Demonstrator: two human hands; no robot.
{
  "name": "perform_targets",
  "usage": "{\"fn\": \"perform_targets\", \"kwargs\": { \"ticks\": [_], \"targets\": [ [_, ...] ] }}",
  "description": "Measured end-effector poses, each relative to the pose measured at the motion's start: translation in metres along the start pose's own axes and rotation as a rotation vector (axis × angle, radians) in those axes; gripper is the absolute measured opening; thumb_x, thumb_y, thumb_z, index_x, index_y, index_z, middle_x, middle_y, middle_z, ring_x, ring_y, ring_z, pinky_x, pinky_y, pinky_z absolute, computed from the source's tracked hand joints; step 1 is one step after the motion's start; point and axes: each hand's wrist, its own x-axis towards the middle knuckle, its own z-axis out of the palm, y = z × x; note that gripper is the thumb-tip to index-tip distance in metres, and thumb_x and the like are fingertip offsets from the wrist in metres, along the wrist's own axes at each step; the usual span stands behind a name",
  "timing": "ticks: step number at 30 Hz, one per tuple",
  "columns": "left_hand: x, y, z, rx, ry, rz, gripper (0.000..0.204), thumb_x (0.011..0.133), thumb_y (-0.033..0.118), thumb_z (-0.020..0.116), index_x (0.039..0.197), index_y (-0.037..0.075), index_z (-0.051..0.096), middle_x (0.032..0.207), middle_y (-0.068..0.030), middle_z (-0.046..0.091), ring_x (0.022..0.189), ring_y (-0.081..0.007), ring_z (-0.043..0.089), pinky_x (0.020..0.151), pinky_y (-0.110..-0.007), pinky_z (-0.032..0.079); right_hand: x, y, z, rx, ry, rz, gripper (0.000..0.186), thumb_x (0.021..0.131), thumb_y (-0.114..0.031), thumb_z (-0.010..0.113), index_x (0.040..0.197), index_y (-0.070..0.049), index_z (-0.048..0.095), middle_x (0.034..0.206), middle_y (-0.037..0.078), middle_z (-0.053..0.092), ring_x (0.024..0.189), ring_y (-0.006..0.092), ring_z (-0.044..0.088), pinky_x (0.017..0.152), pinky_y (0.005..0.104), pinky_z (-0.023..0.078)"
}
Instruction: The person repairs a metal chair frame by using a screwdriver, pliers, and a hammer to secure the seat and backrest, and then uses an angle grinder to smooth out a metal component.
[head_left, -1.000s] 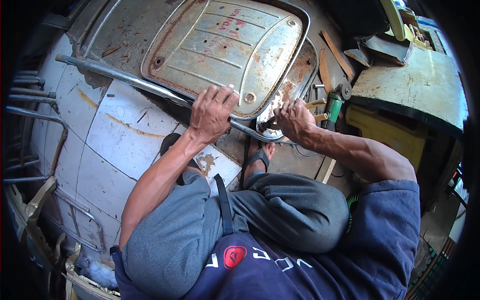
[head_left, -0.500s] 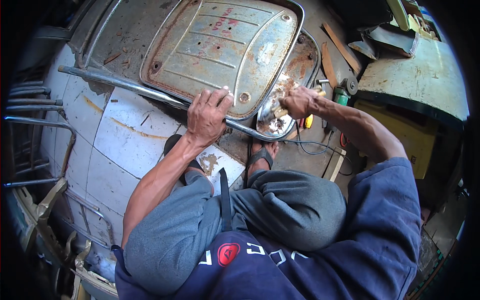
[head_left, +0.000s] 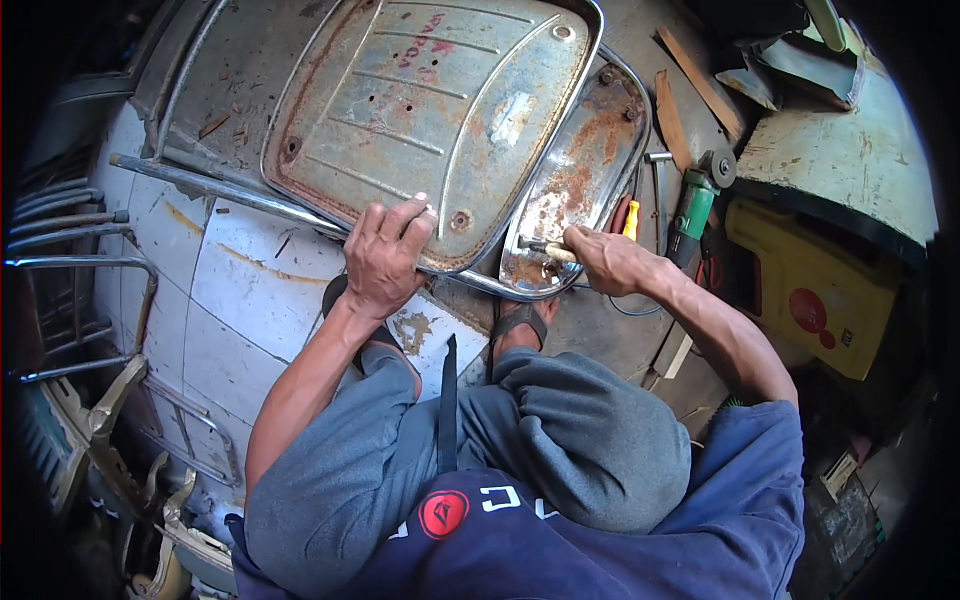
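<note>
My left hand (head_left: 384, 258) grips the near edge of a rusty metal chair panel (head_left: 400, 130), fingers on top; its thumb is hidden. This rounded panel has pressed ridges and several holes. Beneath its right side lies a second, shinier rust-stained metal panel (head_left: 575, 180) with a chrome rim. My right hand (head_left: 608, 260) is closed round a wooden-handled tool (head_left: 562, 253) with a grey metal end, low over the second panel's near end. Its exact kind is unclear, and whether it touches the metal cannot be told. A chrome tube (head_left: 225, 190) runs along the near left side.
Right of the panels lie a green angle grinder (head_left: 698, 205), a yellow-handled tool (head_left: 631, 220) and wooden strips (head_left: 700, 85). A yellow case (head_left: 810, 280) stands under a pale, worn surface (head_left: 815, 140). Chrome tube frames (head_left: 85, 260) are stacked at left. My sandalled foot (head_left: 520, 330) is close by.
My right hand has lowered and turned, bringing the tool's metal end towards the second panel. My left hand keeps its hold on the upper panel. The whole view has shifted slightly.
</note>
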Motion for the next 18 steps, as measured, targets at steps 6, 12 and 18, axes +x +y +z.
{"fn": "perform_targets", "kwargs": {
  "ticks": [6,12,18],
  "targets": [
    [0.003,-0.002,-0.002,-0.016,-0.003,0.005,0.059,0.057,0.009,0.083,0.113,0.012,0.064,0.121,-0.0055,0.063,0.096,-0.0296,0.060,0.082,-0.042,0.053,0.011,-0.019,0.001,-0.660,0.216,-0.074,0.033,0.097,-0.020,0.056,0.121,0.001,0.061,0.126,0.016,0.060,0.127,0.0333,0.055,0.106,0.0629,0.039],
    [-0.001,-0.002,0.001,-0.027,0.022,-0.003,0.057,0.057,0.005,0.080,0.111,0.012,0.063,0.120,-0.0056,0.063,0.099,-0.0298,0.060,0.084,-0.042,0.052,0.055,-0.047,-0.027,-1.006,-0.064,-0.098,0.040,0.100,-0.030,0.055,0.133,-0.007,0.065,0.142,0.014,0.053,0.132,0.0308,0.050,0.117,0.0682,0.025],
    [-0.004,-0.004,-0.001,-0.049,0.035,0.001,0.051,0.061,0.005,0.077,0.110,0.010,0.066,0.120,-0.0061,0.065,0.099,-0.0307,0.061,0.083,-0.042,0.053,0.071,-0.044,-0.042,-1.036,-0.184,-0.263,0.043,0.103,-0.033,0.050,0.141,-0.011,0.051,0.136,0.016,0.055,0.126,0.0303,0.053,0.106,0.0707,0.036]
  ]
}}
